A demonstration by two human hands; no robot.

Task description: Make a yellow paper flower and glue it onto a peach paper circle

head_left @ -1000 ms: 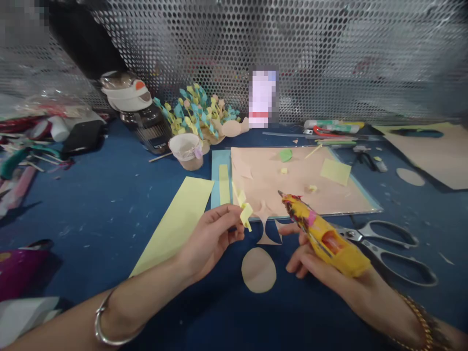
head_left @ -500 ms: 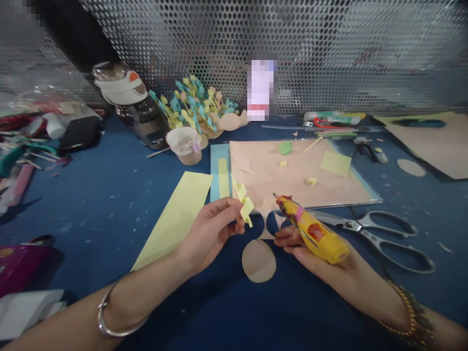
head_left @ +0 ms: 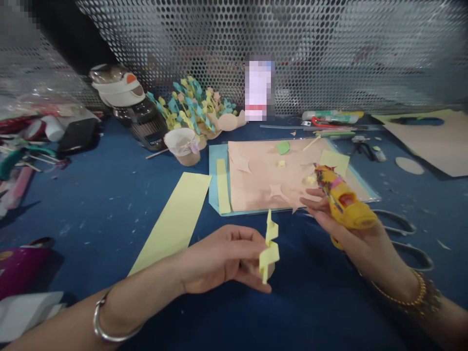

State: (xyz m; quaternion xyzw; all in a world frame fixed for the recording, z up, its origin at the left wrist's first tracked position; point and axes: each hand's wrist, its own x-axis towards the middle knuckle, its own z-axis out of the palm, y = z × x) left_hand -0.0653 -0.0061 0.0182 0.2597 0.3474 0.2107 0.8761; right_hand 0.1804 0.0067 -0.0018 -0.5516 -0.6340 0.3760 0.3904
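My left hand is closed, pinching a yellow paper sprig that stands upright with folded leaves along it. Just behind the fingers, a beige paper circle is mostly hidden. My right hand holds a yellow hot glue gun, its nozzle pointing away to the upper left, with some fingers stretched out over the near edge of the pink paper sheets. A pale star-like paper scrap lies on those sheets, left of the right hand. Scissors are partly covered by the right hand and wrist.
A yellow paper sheet lies left of centre. Behind it stand a paper cup, a dark bottle and a bunch of paper sprigs. A blurred phone-like screen leans on the perforated metal panel. Markers lie behind the sheets.
My left hand has moved right and nearer, carrying the sprig over the circle. My right hand has gone right and away with the glue gun, and the paper scraps have shifted onto the pink sheets.
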